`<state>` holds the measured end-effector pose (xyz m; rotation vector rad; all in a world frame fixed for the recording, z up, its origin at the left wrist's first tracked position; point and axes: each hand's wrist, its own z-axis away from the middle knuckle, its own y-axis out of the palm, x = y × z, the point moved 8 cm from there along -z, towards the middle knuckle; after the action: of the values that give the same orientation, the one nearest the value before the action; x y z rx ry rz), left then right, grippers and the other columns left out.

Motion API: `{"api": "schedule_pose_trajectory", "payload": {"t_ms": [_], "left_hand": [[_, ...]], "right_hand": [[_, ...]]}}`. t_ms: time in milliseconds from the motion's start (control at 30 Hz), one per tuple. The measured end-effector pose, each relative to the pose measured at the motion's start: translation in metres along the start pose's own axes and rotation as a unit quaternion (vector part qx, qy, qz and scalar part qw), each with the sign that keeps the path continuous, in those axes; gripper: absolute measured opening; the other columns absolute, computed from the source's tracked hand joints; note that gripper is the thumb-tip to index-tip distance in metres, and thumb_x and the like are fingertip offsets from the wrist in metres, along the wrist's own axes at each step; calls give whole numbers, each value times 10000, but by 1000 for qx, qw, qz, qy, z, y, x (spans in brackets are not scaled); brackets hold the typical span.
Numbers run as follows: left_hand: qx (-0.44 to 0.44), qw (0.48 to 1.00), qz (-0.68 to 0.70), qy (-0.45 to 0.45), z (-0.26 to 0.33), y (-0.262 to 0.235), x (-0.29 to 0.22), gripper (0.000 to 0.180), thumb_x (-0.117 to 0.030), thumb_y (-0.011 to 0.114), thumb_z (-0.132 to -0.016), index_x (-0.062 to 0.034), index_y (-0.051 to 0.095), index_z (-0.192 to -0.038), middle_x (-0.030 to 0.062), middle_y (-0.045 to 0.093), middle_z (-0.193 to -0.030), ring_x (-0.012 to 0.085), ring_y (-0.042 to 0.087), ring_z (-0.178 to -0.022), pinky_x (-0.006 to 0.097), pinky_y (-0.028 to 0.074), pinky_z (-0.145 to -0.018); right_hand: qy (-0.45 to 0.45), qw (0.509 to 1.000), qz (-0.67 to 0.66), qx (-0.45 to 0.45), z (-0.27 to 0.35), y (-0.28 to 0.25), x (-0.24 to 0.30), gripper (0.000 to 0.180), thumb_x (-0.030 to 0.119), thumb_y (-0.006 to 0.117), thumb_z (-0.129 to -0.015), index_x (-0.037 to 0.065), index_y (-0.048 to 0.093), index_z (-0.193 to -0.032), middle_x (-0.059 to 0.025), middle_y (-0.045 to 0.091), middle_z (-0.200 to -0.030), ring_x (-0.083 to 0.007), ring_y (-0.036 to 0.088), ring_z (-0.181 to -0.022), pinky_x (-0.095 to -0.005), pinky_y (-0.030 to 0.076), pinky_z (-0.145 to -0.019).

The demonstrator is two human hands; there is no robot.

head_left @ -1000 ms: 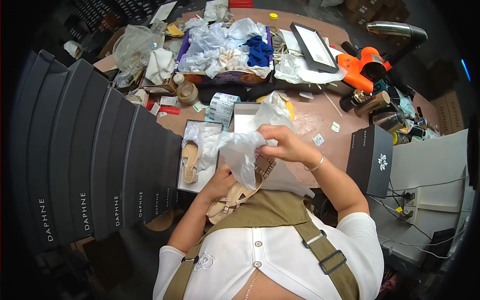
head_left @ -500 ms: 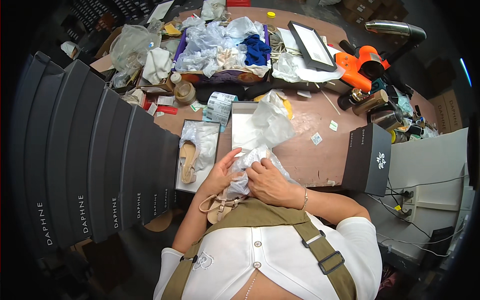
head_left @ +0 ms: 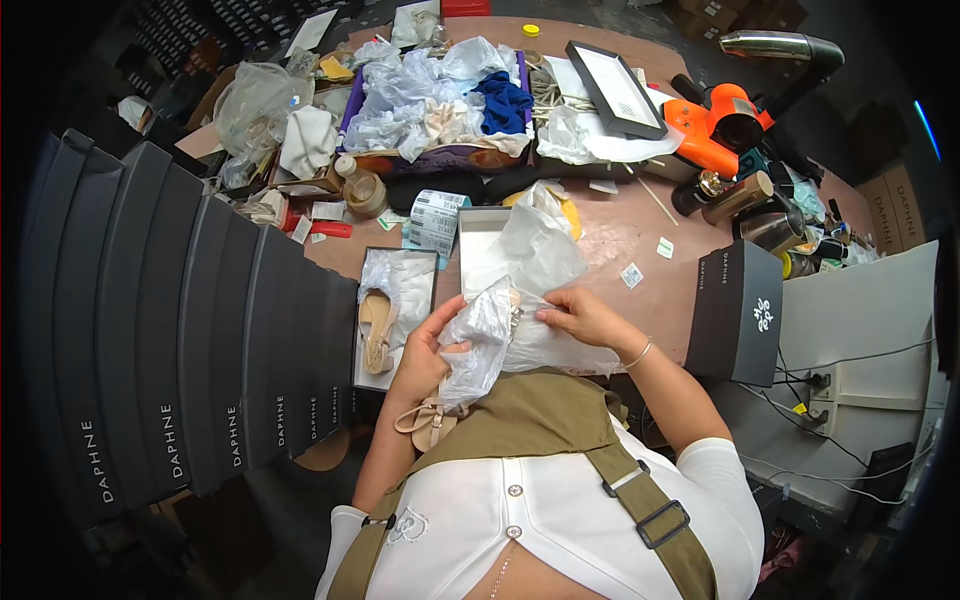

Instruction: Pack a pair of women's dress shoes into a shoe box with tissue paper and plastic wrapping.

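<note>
My left hand (head_left: 425, 360) is closed around a beige strappy sandal (head_left: 430, 424) whose front is wrapped in thin white plastic film (head_left: 478, 345). The sandal's heel and straps stick out towards my apron. A bit of metallic trim shows through the opened wrapping. Between its thumb and fingers, my right hand (head_left: 588, 318) pinches an edge of the film, which is stretched out to the right. Left of my hands, a matching sandal (head_left: 376, 325) lies in an open shoebox (head_left: 374, 378), its upper end in white wrapping. Beyond my hands is a second shallow white box (head_left: 484, 238) with crumpled tissue paper (head_left: 540, 245).
Dark grey shoeboxes (head_left: 218, 340) are stacked high at the left. A purple-edged box (head_left: 440, 160) of crumpled wrapping and a blue cloth stands at the back. An orange tool (head_left: 705, 128), a jar (head_left: 362, 190) and a label roll (head_left: 434, 222) lie about. Another dark shoebox (head_left: 738, 312) stands right.
My right hand has moved right, away from my left hand, drawing the film outward. More of the wrapped sandal's front shows. My left hand keeps its hold.
</note>
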<state>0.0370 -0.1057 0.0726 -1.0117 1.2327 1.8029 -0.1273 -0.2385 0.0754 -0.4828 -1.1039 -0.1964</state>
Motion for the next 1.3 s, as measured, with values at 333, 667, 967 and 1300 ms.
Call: {"api": "schedule_pose_trajectory", "payload": {"t_ms": [333,667,967,1300], "left_hand": [[-99,990,-51,91,-39,-37,-17,661,163,600,-749,7,406,-1361,108,552,-1242,159,563,-1090,266,469,-911],[-166,960,-153,168,-57,-7,16,749,183,523,-722,-20,332,-1417,114,464,-1337,151,533,-1109,254,463,-879],[28,988,122,-88,-68,-15,1,775,-127,642,-855,-50,179,-1472,105,411,-1375,159,506,-1112,267,442,-856],[-32,936,-344,63,-65,-17,-17,843,-150,638,-743,52,187,-1425,289,461,-1308,336,479,-1224,339,378,-1005]], "right_hand": [[-82,987,61,-126,-55,-42,32,238,208,559,-905,-24,570,-855,-78,548,-686,-147,480,-649,-306,422,-613],[-170,940,206,-213,-80,16,93,176,164,579,-833,-12,566,-834,-193,610,-726,-336,605,-665,-416,464,-594],[-219,826,470,-220,-29,81,101,157,170,540,-818,36,560,-897,-102,605,-814,-242,615,-831,-382,447,-783],[-229,894,315,-221,18,57,104,319,184,624,-835,58,570,-1124,-71,619,-1034,-242,546,-1034,-390,372,-833]]}}
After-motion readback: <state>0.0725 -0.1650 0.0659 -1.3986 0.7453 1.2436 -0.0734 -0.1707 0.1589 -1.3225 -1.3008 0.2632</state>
